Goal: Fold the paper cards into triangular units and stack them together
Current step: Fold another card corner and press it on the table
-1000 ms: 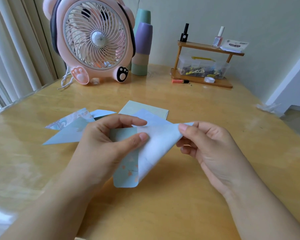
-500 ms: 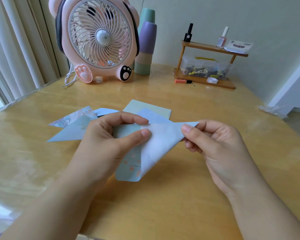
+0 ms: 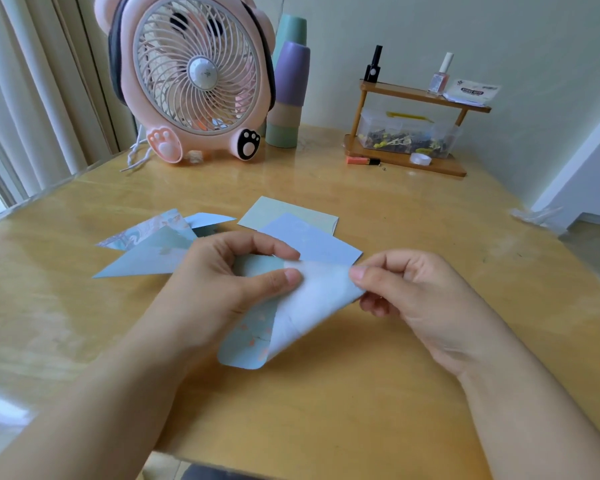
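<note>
— Status of the hands?

— Left hand [image 3: 219,282] grips the paper card [image 3: 284,317] at its upper left part, thumb on top and forefinger curled over the far edge. Right hand [image 3: 416,299] pinches the card's right corner between thumb and forefinger; the other fingers are curled beneath.

— Condition of the card?

— Partly folded. A pale flap is turned over toward the right hand. The printed blue face with small pink marks shows below the left thumb, ending in a rounded corner nearest the person. The card sits between the two hands, low over the tabletop [image 3: 361,410]; whether its near corner touches the wood, I cannot tell.

— Other cards?

— Just beyond the left hand lie folded triangles [image 3: 146,251], overlapping, flat on the tabletop. Beyond the gap between the hands lie two flat cards: a blue card [image 3: 312,240] overlapping a pale green card [image 3: 278,213].

— Further items?

— Well beyond the left hand stands a pink fan [image 3: 194,77], with stacked cups [image 3: 288,88] just beside it. Well beyond the right hand stands a small wooden shelf [image 3: 409,126] holding bottles and a clear box.
</note>
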{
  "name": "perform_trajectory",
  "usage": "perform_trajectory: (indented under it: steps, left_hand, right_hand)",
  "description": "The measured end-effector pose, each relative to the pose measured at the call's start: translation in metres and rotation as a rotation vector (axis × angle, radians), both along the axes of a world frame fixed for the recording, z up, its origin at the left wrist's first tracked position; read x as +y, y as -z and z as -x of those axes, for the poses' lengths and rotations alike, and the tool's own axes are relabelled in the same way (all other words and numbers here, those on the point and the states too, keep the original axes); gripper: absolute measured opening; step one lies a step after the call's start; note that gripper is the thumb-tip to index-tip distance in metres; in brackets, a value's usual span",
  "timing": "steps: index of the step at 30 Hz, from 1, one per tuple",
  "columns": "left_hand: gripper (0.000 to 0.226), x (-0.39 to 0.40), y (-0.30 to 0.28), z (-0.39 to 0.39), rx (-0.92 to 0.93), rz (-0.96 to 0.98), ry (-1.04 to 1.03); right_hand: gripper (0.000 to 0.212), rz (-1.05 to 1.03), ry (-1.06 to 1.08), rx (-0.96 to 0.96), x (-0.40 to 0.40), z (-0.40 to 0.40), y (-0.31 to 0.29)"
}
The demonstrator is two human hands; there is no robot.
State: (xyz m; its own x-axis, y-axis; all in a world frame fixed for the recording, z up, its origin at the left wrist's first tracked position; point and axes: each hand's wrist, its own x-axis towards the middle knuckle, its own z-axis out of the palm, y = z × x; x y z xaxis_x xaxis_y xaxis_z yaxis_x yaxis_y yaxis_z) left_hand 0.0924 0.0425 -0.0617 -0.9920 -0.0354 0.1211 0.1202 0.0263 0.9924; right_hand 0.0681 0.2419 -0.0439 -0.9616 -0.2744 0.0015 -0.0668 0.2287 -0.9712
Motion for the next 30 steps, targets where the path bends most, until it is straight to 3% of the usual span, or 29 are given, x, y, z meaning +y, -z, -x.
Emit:
perform_trajectory:
  steps: [5,10,16,22,26,30]
  left_hand:
    - [0.015,0.0,-0.01,-0.001,-0.163,0.252,0.159]
    - [0.014,0.002,-0.018,-0.006,-0.194,0.381,0.242]
    - [0.021,0.01,-0.023,-0.025,-0.047,0.416,0.17]
    - [0.018,0.01,-0.036,-0.05,0.022,0.201,0.222]
    - [0.015,0.007,-0.04,-0.054,0.044,0.214,0.258]
    - [0.013,0.006,-0.035,-0.041,-0.032,0.395,0.311]
  right_hand:
    - [0.017,-0.334,-0.129,-0.139,0.001,-0.008,-0.01]
    - [0.023,-0.47,-0.162,-0.17,0.003,-0.025,-0.01]
    - [0.012,-0.284,-0.102,0.001,-0.001,-0.042,-0.007]
    - [0.008,-0.126,-0.116,0.071,-0.001,-0.063,-0.023]
    - [0.013,-0.164,-0.152,0.092,0.001,-0.068,-0.028]
    - [0.014,-0.399,-0.199,0.018,0.0,-0.057,-0.028]
